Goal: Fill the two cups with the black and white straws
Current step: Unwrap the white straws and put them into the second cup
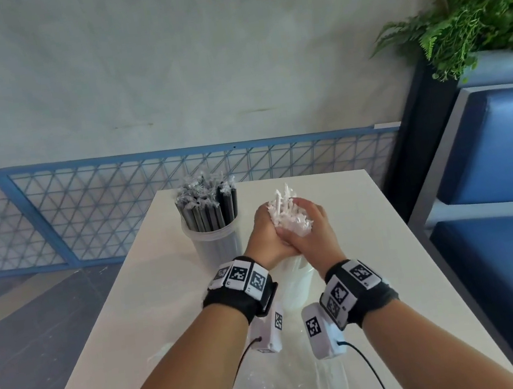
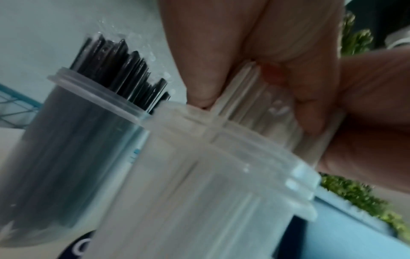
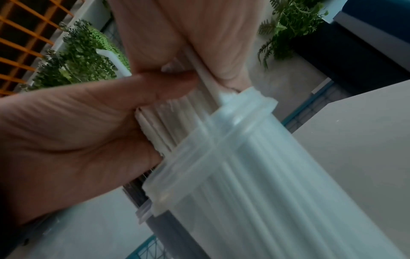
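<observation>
Two cups stand near the far edge of the desk point(image 1: 109, 328). One cup point(image 1: 216, 248) already holds the black straws point(image 1: 206, 209). Both the left hand point(image 1: 265, 237) and the right hand point(image 1: 311, 236) wrap the white straws point(image 1: 287, 214), lowered partly into the second cup point(image 3: 255, 175); seating them remains.

Black wristbands point(image 1: 239, 297) w/ tag markers, white cams, cables.

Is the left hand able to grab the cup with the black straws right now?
Probably not right away. The left hand is wrapped round the bundle of white straws. The clear plastic cup of black straws stands just beside it, nothing between.
</observation>
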Demonstrator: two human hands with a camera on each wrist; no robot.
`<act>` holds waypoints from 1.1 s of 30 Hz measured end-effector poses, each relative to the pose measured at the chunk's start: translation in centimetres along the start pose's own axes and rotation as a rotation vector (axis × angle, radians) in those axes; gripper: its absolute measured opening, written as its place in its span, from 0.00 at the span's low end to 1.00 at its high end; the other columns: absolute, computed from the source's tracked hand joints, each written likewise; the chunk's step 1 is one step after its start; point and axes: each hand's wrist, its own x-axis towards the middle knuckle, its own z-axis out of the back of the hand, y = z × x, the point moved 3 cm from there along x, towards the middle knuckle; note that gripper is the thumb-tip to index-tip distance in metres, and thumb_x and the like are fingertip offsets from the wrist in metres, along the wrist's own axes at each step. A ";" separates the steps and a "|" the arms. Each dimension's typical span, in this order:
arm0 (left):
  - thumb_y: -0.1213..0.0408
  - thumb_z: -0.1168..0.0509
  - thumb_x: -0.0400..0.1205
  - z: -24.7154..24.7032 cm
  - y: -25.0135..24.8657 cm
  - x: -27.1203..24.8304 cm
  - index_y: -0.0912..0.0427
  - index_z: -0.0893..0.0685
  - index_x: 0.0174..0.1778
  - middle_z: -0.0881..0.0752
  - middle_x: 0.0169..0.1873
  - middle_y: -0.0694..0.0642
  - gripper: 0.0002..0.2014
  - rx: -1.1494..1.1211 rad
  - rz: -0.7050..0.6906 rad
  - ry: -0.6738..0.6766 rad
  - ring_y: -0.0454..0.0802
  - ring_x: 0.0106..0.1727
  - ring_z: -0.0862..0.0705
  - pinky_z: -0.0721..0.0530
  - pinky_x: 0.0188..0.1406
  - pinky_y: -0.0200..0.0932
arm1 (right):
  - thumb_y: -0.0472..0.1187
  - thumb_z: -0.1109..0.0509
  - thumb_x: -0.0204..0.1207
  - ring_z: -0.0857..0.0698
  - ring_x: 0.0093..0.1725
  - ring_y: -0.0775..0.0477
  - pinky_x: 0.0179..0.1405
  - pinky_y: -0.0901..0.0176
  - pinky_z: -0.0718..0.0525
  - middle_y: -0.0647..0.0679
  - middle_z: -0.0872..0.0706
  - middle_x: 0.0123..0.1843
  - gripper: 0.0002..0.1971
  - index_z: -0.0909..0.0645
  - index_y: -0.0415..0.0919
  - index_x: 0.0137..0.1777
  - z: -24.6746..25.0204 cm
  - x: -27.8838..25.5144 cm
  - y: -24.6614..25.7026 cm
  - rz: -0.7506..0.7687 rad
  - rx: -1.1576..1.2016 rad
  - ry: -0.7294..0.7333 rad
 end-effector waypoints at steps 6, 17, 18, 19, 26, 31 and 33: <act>0.57 0.18 0.51 1.5 -2.6 0.6 0.57 0.37 0.69 0.25 0.63 0.57 0.51 0.012 -0.043 -0.071 0.51 0.64 0.22 0.19 0.64 0.49 | 0.39 0.22 0.66 0.24 0.55 0.57 0.48 0.78 0.29 0.52 0.25 0.60 0.29 0.28 0.56 0.65 1.7 0.8 3.5 0.134 0.077 0.033; 0.63 0.20 0.64 3.0 -2.4 -2.0 0.53 0.48 0.79 0.39 0.75 0.53 0.53 -0.026 -0.088 -0.088 0.47 0.75 0.39 0.37 0.75 0.46 | 0.46 0.25 0.70 0.30 0.68 0.57 0.70 0.67 0.33 0.50 0.30 0.68 0.29 0.30 0.50 0.71 2.5 0.3 3.5 0.228 -0.010 -0.073; 0.61 0.19 0.63 3.4 -1.9 -2.6 0.52 0.53 0.80 0.44 0.79 0.52 0.57 -0.029 -0.070 -0.052 0.46 0.78 0.44 0.41 0.78 0.46 | 0.48 0.25 0.70 0.33 0.71 0.56 0.71 0.62 0.34 0.49 0.33 0.72 0.33 0.34 0.49 0.74 3.0 0.0 2.6 0.139 0.009 -0.061; 0.59 0.19 0.61 3.6 -1.4 -3.2 0.52 0.56 0.81 0.50 0.81 0.50 0.61 -0.025 -0.063 -0.023 0.45 0.81 0.48 0.44 0.80 0.48 | 0.50 0.27 0.70 0.34 0.74 0.53 0.72 0.58 0.35 0.48 0.35 0.75 0.37 0.38 0.48 0.77 3.2 -0.3 1.7 0.034 0.042 -0.018; 0.59 0.16 0.55 2.1 2.0 -3.7 0.47 0.68 0.79 0.43 0.81 0.49 0.72 0.005 0.063 0.135 0.46 0.80 0.39 0.35 0.78 0.53 | 0.43 0.21 0.65 0.34 0.76 0.49 0.68 0.59 0.33 0.50 0.38 0.79 0.54 0.57 0.51 0.82 1.9 -1.7 -0.4 -0.118 0.017 0.320; 0.68 0.16 0.54 1.3 2.3 -3.0 0.57 0.43 0.74 0.24 0.63 0.45 0.56 -0.024 0.043 0.187 0.47 0.69 0.24 0.22 0.61 0.37 | 0.47 0.14 0.55 0.19 0.64 0.57 0.67 0.55 0.22 0.57 0.19 0.66 0.53 0.41 0.52 0.78 0.6 -1.8 -1.0 -0.125 0.072 0.433; 0.59 0.17 0.51 1.5 2.5 -2.9 0.55 0.39 0.68 0.21 0.57 0.45 0.52 -0.089 0.047 0.125 0.47 0.63 0.21 0.20 0.60 0.41 | 0.52 0.14 0.50 0.21 0.69 0.50 0.72 0.45 0.25 0.53 0.19 0.68 0.53 0.37 0.56 0.76 0.6 -1.9 -1.3 -0.139 0.075 0.441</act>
